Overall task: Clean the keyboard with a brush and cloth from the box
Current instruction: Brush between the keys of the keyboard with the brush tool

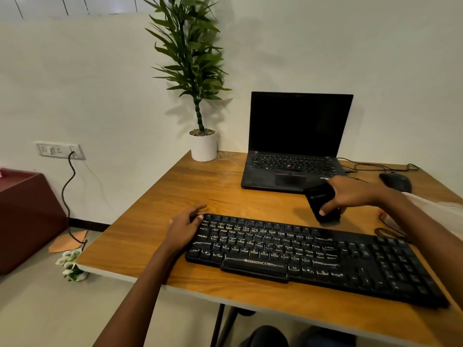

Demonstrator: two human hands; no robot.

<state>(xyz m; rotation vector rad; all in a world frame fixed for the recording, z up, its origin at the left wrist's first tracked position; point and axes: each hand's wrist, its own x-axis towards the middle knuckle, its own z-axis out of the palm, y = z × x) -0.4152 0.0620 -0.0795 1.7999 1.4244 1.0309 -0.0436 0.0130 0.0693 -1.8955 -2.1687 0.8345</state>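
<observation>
Left hand [184, 227] and right hand [350, 194] are bare, forearms [150, 279] too; dark trousers [269, 336] cover the knees.

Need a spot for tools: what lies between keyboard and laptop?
Head view: the right hand holds a small black box between keyboard and laptop; the rest of that strip of table is bare.

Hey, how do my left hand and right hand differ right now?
The left hand rests against the left end of the keyboard, fingers fairly straight, holding nothing; the right hand grips a small black box, tilted. The left hand is nearer you; the right hand reaches farther back, by the laptop. Both are bare.
</observation>
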